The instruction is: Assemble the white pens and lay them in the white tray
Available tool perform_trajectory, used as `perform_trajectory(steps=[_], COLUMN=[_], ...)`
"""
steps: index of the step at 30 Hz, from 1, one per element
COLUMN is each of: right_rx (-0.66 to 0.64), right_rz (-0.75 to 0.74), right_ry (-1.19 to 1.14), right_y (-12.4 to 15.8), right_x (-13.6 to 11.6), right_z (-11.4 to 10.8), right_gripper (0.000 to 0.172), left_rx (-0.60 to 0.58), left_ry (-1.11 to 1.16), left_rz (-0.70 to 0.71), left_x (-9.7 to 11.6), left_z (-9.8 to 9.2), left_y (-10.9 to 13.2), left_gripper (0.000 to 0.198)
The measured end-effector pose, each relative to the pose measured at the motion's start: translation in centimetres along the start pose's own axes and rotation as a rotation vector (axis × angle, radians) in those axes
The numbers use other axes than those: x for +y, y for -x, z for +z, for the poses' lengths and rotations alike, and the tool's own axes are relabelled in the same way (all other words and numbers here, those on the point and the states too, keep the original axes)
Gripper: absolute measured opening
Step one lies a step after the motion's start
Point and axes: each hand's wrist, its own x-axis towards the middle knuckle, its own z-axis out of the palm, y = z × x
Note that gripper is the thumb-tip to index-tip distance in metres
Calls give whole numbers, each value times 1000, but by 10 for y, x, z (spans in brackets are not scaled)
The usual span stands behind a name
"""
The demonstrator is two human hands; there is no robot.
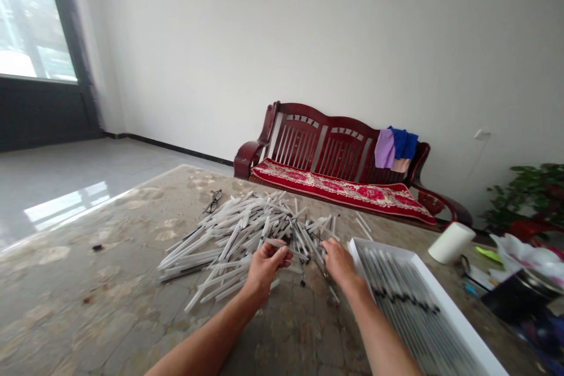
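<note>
A heap of thin, whitish pen-like tubes (pixel 229 229), some with dark ends, lies loose on the table in front of me. My left hand (pixel 267 261) pinches one pen-like tube (pixel 275 243) between thumb and fingers at the heap's near edge. At the heap's right side, my right hand (pixel 338 258) reaches down with bent fingers among dark-tipped tubes (pixel 302 238); its fingertips are partly hidden, and what they grip cannot be made out. Just right of that hand, a white shallow box (pixel 412 258) holds rows of similar slim tubes (pixel 392 282) with black parts.
Eyeglasses (pixel 213 201) lie behind the heap on the stone-patterned table (pixel 127 282). To the right stand a white paper roll (pixel 452 242) and a dark container (pixel 520 294) amid clutter. Beyond the table is a red wooden bench (pixel 335 147).
</note>
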Motion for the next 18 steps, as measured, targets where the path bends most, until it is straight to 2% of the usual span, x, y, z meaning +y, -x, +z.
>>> perform_trajectory(steps=[4,9,13,18], right_rx=[9,8,29,41], right_rz=[11,-17,17,161], right_ry=[64,117,134,115], right_y=[-1,4,5,-1], right_x=[-1,-4,-7,-13], right_z=[3,1,1,0], right_gripper=[19,31,28,20], left_rx=[34,35,56,66], left_ry=[72,71,99,65], left_rz=[-99,-177,-171,-113], left_x=[1,1,0,0], left_z=[0,-2,-3,-3], left_y=[-1,-1,-3,-2], left_gripper=[49,45,43,48])
